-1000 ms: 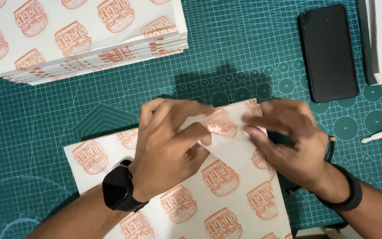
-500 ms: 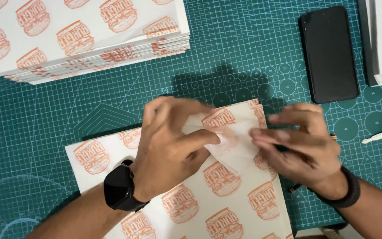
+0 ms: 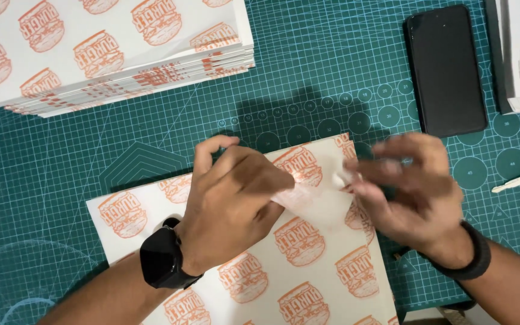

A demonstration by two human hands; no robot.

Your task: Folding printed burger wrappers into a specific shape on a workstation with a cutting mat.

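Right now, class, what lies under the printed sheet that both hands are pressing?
Under the printed sheet the green cutting mat shows at its edges. The left hand, right hand and the paper itself cover anything else beneath.
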